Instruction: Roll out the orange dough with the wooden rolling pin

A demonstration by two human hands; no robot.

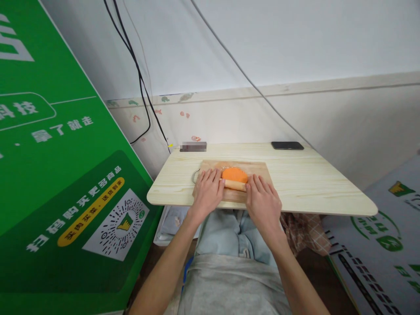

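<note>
An orange lump of dough [234, 174] lies flattened on a wooden board [259, 168] on the small table. A wooden rolling pin [235, 185] rests across the near edge of the dough. My left hand [207, 190] lies flat on the pin's left end, fingers stretched forward. On the pin's right end my right hand [262, 199] presses the same way, fingers out flat. Both palms cover the pin's ends, so only its middle shows.
The light wooden table [311, 183] stands against a white wall. A black phone [287, 145] lies at the table's back right, a dark blurred object [193, 146] at the back left. A green sign [59, 166] leans at left; black cables [141, 83] hang down.
</note>
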